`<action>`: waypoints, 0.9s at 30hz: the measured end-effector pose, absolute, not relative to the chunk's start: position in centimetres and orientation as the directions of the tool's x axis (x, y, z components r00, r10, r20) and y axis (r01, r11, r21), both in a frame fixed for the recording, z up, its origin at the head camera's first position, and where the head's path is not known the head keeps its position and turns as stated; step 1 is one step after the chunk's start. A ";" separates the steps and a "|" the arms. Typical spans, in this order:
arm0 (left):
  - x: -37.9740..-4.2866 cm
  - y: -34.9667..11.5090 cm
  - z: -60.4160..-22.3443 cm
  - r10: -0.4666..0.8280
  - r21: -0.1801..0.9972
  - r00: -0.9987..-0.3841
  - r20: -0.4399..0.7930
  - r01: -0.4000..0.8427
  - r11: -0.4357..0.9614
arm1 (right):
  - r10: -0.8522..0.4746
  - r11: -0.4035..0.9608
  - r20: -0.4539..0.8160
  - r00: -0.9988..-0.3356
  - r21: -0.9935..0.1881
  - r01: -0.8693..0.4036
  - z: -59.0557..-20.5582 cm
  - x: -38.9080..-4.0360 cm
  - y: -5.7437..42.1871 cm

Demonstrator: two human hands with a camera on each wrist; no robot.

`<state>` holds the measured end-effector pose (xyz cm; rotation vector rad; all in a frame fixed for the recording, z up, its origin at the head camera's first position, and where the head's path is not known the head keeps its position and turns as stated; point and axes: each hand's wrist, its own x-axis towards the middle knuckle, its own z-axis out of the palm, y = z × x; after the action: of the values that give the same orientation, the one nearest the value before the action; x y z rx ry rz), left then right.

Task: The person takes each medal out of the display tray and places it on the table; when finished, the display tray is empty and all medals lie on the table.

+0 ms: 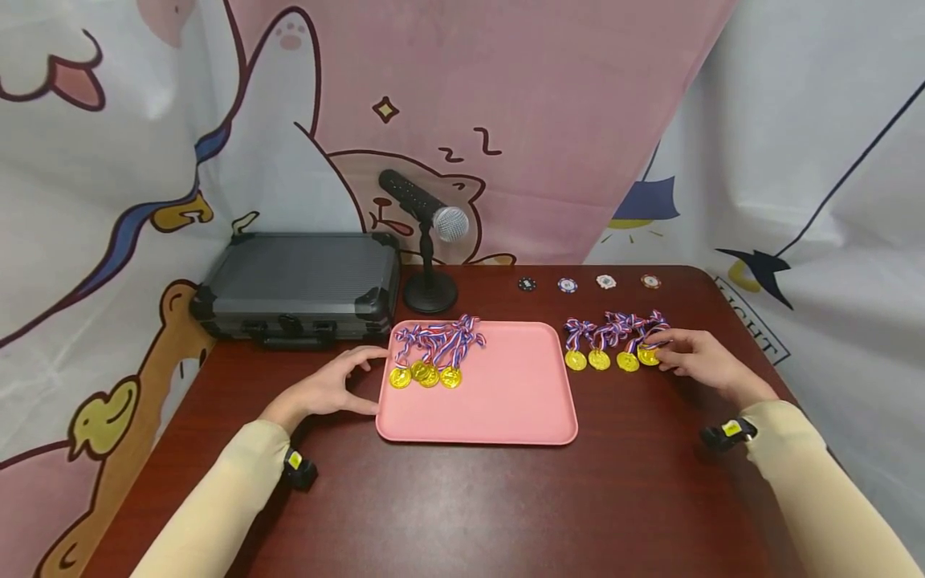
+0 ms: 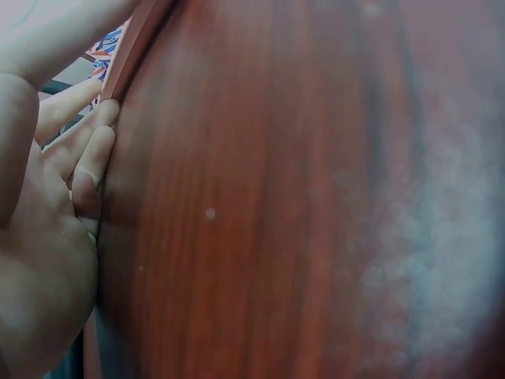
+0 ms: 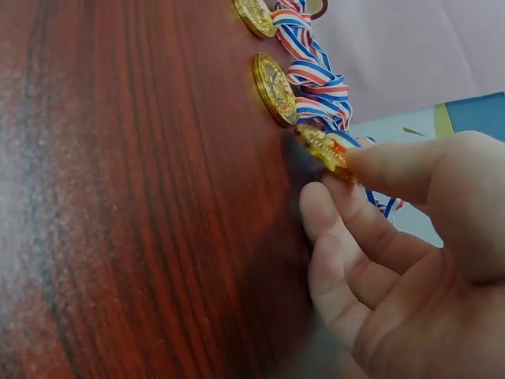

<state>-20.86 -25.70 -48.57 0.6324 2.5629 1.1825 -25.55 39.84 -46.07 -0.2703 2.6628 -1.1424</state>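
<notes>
My left hand (image 1: 327, 389) is beside the pink tray (image 1: 499, 401), thumb and fingers spread, touching its left edge. Several gold medals (image 1: 451, 377) with knotted red, white and blue ribbons (image 1: 436, 337) lie in the tray's left half. Right of the tray, my right hand (image 1: 695, 355) pinches the rightmost gold medal (image 3: 319, 147) of a row between thumb and fingers. That medal is tilted up in the right wrist view, its striped ribbon partly behind the fingers. The neighbouring medals (image 1: 599, 359) in this row lie on the table.
Behind the tray stands a microphone (image 1: 415, 197) on a round black base (image 1: 430, 293). A dark hard case (image 1: 299, 273) sits at the back left. Several poker chips (image 1: 567, 285) line the back of the brown table (image 1: 462, 502). Printed cloth hangs behind and at both sides.
</notes>
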 end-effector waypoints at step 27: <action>-20.9 -25.7 -48.6 0.482 0.764 -0.875 -0.051 0.277 0.582 | -0.318 0.877 -0.028 -0.948 -0.389 -0.283 -45.9 -25.0 38.8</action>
<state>-20.92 -25.66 -48.57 0.6269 2.5617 1.1725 -25.01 38.84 -45.86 -0.4736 2.9553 -0.5915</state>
